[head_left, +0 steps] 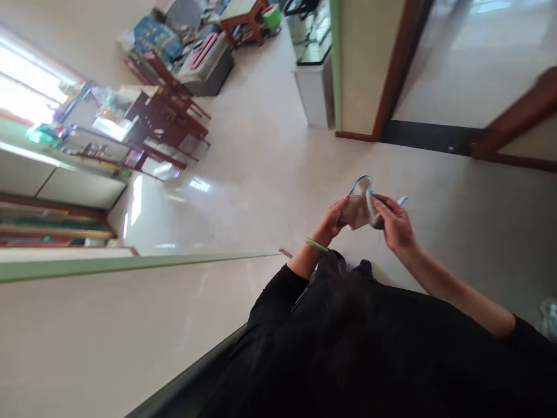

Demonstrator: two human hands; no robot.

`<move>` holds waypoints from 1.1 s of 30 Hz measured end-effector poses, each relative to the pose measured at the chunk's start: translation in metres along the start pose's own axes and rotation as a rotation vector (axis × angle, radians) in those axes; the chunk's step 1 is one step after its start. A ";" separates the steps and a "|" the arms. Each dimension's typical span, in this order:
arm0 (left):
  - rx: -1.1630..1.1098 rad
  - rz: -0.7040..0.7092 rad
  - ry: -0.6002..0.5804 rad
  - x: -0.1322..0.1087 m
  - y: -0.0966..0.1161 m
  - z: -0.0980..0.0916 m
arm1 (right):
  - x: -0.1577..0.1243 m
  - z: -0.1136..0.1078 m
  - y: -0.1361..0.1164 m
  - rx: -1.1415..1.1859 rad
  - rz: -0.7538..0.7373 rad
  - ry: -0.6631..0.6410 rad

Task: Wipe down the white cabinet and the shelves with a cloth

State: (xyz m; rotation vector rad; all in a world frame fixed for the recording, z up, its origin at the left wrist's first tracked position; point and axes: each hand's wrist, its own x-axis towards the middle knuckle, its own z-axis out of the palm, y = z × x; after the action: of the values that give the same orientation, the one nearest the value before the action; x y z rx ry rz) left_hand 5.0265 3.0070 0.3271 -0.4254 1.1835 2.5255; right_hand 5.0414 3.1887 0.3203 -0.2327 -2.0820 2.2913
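Window (30, 87) at far left is bright, its panes washed out. Dark wooden chairs (172, 116) stand to its right. A grey box-shaped seat (213, 72) is next, bearing a pink object (204, 50). Near centre, a white stand (314, 98) carries a glass tank (319, 49). Below it, a green bangle (317, 244) encircles the left wrist. The left hand (336, 216) grasps the left side of a pale item (357, 210) with a blue edge; its exact kind cannot be determined. The item is held up between both hands, above the floor (261, 174). The right hand (395, 223) grips its right side; a small dark patch beneath the fingers is unidentified. Farther right, a dark threshold (426, 136) lies between brown frames (394, 75).
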 end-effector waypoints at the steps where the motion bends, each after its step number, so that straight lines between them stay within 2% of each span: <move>1: -0.037 0.022 0.014 -0.003 0.003 -0.002 | 0.001 0.022 -0.001 -0.037 -0.013 -0.102; 3: -0.051 0.111 0.061 -0.005 0.017 -0.011 | 0.006 0.057 -0.006 -0.098 -0.046 -0.318; 6: -0.104 0.274 0.200 -0.010 0.048 -0.036 | 0.022 0.095 -0.010 -0.124 -0.014 -0.592; 8: -0.129 0.300 0.272 -0.024 0.072 -0.060 | 0.030 0.119 -0.011 -0.149 -0.004 -0.646; 10: -0.116 0.283 0.282 -0.060 0.098 -0.093 | 0.022 0.150 -0.015 -0.203 -0.078 -0.572; 11: -0.096 0.269 0.256 -0.089 0.113 -0.112 | 0.008 0.170 -0.019 -0.232 -0.126 -0.531; 13: -0.036 0.246 0.151 -0.167 0.147 -0.159 | -0.039 0.222 -0.032 -0.274 -0.175 -0.543; 16: 0.077 0.267 0.002 -0.312 0.202 -0.241 | -0.136 0.319 -0.058 -0.258 -0.095 -0.774; 18: 0.151 0.323 0.013 -0.397 0.235 -0.292 | -0.192 0.385 -0.073 -0.223 0.019 -0.943; 19: 0.183 0.365 0.053 -0.428 0.249 -0.314 | -0.212 0.415 -0.078 -0.212 0.079 -1.019; 21: 0.222 0.490 0.173 -0.467 0.272 -0.351 | -0.232 0.467 -0.084 -0.217 0.183 -1.149; 23: 0.246 0.590 0.284 -0.477 0.286 -0.380 | -0.235 0.509 -0.084 -0.239 0.258 -1.238; 28: 0.161 0.668 0.553 -0.460 0.297 -0.442 | -0.232 0.597 -0.074 -0.125 0.324 -1.310; 30: 0.129 0.682 0.701 -0.458 0.293 -0.460 | -0.235 0.630 -0.072 -0.090 0.324 -1.369; 33: 0.149 0.705 0.886 -0.460 0.287 -0.473 | -0.235 0.677 -0.071 -0.191 0.278 -1.500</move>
State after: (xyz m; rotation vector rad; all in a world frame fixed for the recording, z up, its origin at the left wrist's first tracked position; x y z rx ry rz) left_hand 5.3882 2.3914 0.4154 -1.3912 2.1179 2.8337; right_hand 5.1772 2.4977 0.4713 1.8374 -2.7953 2.6768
